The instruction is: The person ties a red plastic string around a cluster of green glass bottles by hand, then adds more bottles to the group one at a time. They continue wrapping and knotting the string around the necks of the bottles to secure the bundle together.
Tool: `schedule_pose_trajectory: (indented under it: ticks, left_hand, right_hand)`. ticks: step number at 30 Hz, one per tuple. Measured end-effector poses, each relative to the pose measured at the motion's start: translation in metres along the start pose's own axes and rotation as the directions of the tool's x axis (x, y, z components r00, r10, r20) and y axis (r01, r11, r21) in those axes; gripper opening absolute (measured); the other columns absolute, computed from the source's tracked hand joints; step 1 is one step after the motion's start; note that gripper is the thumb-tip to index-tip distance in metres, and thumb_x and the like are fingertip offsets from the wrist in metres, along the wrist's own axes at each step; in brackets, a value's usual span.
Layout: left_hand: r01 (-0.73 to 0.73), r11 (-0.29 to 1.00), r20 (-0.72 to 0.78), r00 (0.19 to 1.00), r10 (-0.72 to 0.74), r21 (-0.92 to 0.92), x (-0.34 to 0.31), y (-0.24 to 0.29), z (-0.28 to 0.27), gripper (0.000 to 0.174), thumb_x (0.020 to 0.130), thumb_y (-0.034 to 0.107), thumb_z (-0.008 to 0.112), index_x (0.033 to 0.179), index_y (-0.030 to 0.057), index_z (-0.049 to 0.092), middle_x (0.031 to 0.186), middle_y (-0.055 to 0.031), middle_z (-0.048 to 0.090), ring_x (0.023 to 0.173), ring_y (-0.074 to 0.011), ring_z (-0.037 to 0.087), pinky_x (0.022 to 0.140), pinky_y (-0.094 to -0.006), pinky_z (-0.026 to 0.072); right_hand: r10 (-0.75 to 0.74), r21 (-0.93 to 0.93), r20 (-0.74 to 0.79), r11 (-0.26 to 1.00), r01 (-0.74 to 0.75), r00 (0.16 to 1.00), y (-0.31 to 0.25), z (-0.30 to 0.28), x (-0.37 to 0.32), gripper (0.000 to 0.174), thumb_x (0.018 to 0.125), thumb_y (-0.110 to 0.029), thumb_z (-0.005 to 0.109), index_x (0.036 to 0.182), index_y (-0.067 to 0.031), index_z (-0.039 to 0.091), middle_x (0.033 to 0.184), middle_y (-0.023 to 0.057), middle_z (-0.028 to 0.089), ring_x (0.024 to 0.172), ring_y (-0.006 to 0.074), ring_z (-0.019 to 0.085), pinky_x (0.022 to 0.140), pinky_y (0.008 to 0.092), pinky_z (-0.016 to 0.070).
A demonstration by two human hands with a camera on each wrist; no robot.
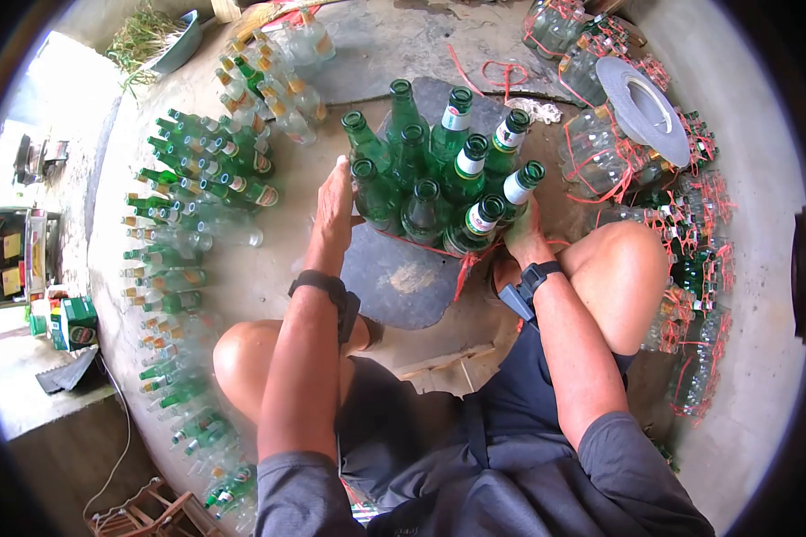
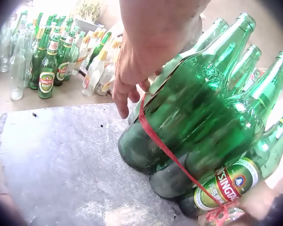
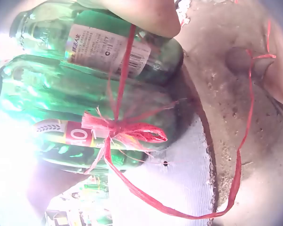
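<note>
At the upper middle of the head view, you have a cluster of green bottles [image 1: 412, 161] standing upright on a grey slab [image 1: 367, 259], necks close together, with a red tie [image 2: 167, 149] running around their lower bodies. Your left hand [image 1: 333, 210] is open and lies along the cluster's left side, its fingers extended towards the top of the frame. Your right hand [image 1: 527, 234] is against the lower right of the cluster, but the bottles hide most of its fingers, so whether they are curled cannot be told. The knot [image 3: 114, 128] sits on the outside of the bottles near the middle of the right wrist view, and a loose strand [image 3: 236, 181] loops away from it towards the right of that frame. To square the group up well, press from both sides with even force, low down near the tie, so that the bases close in together and no outer bottle tips inwards at the neck. Watch the bottles at the lower left of the cluster, where your left palm could shove one out of line; the flat of the hand seems better there than the fingertips. The tie should lie level all the way round, as a slanting band may ride up the glass and slacken. Mind the loose strand too: it could snag on your fingers or slip under a base.
</note>
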State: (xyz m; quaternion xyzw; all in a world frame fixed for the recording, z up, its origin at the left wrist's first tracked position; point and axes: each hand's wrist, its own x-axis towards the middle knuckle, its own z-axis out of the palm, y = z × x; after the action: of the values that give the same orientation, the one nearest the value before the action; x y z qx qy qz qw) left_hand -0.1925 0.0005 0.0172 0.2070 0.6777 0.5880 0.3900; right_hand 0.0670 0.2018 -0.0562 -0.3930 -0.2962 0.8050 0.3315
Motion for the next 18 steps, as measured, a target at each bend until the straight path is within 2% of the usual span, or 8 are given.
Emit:
schedule_pose_trajectory:
  ticks: [2, 5, 7, 11, 13, 14, 16, 18]
  left_hand:
    - [-0.06, 0.998, 0.04, 0.997, 0.06, 0.01, 0.0, 0.001, 0.002, 0.078, 0.104, 0.069, 0.041, 0.145, 0.0046, 0.057, 0.141, -0.0191, 0.059, 0.126, -0.0362, 0.06, 0.091, -0.0566, 0.0578]
    - [0.053, 0.996, -0.024, 0.998, -0.055, -0.071, 0.003, -0.006, 0.004, 0.077, 0.104, 0.069, 0.042, 0.142, 0.0054, 0.059, 0.135, -0.0189, 0.064, 0.118, -0.0354, 0.066, 0.088, -0.0558, 0.0595]
    - [-0.146, 0.977, -0.03, 0.988, 0.153, 0.154, 0.001, -0.009, 0.002, 0.074, 0.104, 0.069, 0.044, 0.14, 0.0065, 0.061, 0.128, -0.0176, 0.068, 0.112, -0.0343, 0.069, 0.088, -0.0553, 0.0597]
    - [-0.115, 0.976, -0.019, 0.993, 0.121, 0.186, -0.001, 0.002, 0.003, 0.073, 0.103, 0.069, 0.045, 0.14, 0.0079, 0.062, 0.126, -0.0169, 0.07, 0.113, -0.035, 0.069, 0.091, -0.0564, 0.0587]
    - [0.148, 0.983, -0.081, 0.984, -0.157, -0.105, 0.0, 0.009, 0.008, 0.073, 0.103, 0.07, 0.046, 0.139, 0.0085, 0.063, 0.127, -0.016, 0.069, 0.113, -0.0348, 0.069, 0.093, -0.0577, 0.0574]
    - [0.151, 0.983, -0.08, 0.984, -0.16, -0.105, -0.001, 0.011, 0.01, 0.073, 0.103, 0.07, 0.046, 0.139, 0.0085, 0.063, 0.127, -0.016, 0.069, 0.113, -0.0348, 0.069, 0.093, -0.0577, 0.0574]
    - [0.14, 0.978, -0.097, 0.983, -0.156, -0.157, -0.002, 0.013, 0.012, 0.073, 0.102, 0.071, 0.047, 0.137, 0.0091, 0.064, 0.126, -0.0147, 0.069, 0.113, -0.0347, 0.069, 0.094, -0.0587, 0.0565]
    - [0.137, 0.977, -0.087, 0.984, -0.153, -0.164, -0.001, 0.013, 0.011, 0.073, 0.102, 0.071, 0.047, 0.136, 0.0091, 0.065, 0.126, -0.0144, 0.069, 0.113, -0.0343, 0.069, 0.094, -0.0589, 0.0565]
  right_hand:
    - [0.016, 0.008, 0.004, 1.0, -0.016, 1.0, -0.003, 0.003, -0.003, 0.046, 0.102, -0.057, 0.058, 0.116, -0.014, 0.069, 0.107, 0.0011, 0.072, 0.099, 0.0181, 0.069, 0.088, 0.0393, 0.0537]
    - [0.008, -0.007, -0.02, 1.0, -0.009, 1.0, -0.009, 0.017, -0.016, 0.041, 0.103, -0.052, 0.058, 0.114, -0.0135, 0.069, 0.106, 0.0017, 0.072, 0.099, 0.0184, 0.069, 0.087, 0.0391, 0.0539]
    - [-0.005, -0.042, -0.128, 0.999, 0.0, 0.992, -0.009, 0.021, -0.017, 0.038, 0.103, -0.047, 0.058, 0.112, -0.0129, 0.07, 0.105, 0.0024, 0.072, 0.097, 0.0189, 0.069, 0.087, 0.0389, 0.0541]
    - [-0.018, -0.044, -0.108, 0.999, 0.013, 0.994, -0.012, 0.025, -0.02, 0.037, 0.103, -0.047, 0.058, 0.111, -0.0121, 0.07, 0.105, 0.0031, 0.072, 0.098, 0.0193, 0.069, 0.087, 0.0386, 0.0542]
    - [0.001, -0.025, -0.095, 1.0, -0.003, 0.995, -0.008, 0.021, -0.014, 0.039, 0.103, -0.047, 0.057, 0.112, -0.0116, 0.07, 0.106, 0.0035, 0.072, 0.098, 0.0197, 0.069, 0.088, 0.0384, 0.0544]
    - [0.003, -0.026, -0.097, 1.0, -0.005, 0.995, -0.006, 0.018, -0.012, 0.039, 0.103, -0.047, 0.057, 0.112, -0.0116, 0.07, 0.106, 0.0035, 0.072, 0.098, 0.0197, 0.069, 0.088, 0.0384, 0.0544]
    - [0.02, -0.006, -0.066, 1.0, -0.02, 0.998, -0.005, 0.015, -0.011, 0.047, 0.098, -0.048, 0.064, 0.124, -0.0093, 0.071, 0.115, 0.0045, 0.073, 0.104, 0.0192, 0.07, 0.092, 0.0368, 0.0555]
    - [0.013, -0.012, -0.074, 1.0, -0.014, 0.997, -0.004, 0.016, -0.011, 0.047, 0.098, -0.048, 0.064, 0.124, -0.0097, 0.07, 0.115, 0.0045, 0.073, 0.104, 0.0191, 0.07, 0.092, 0.0367, 0.0558]
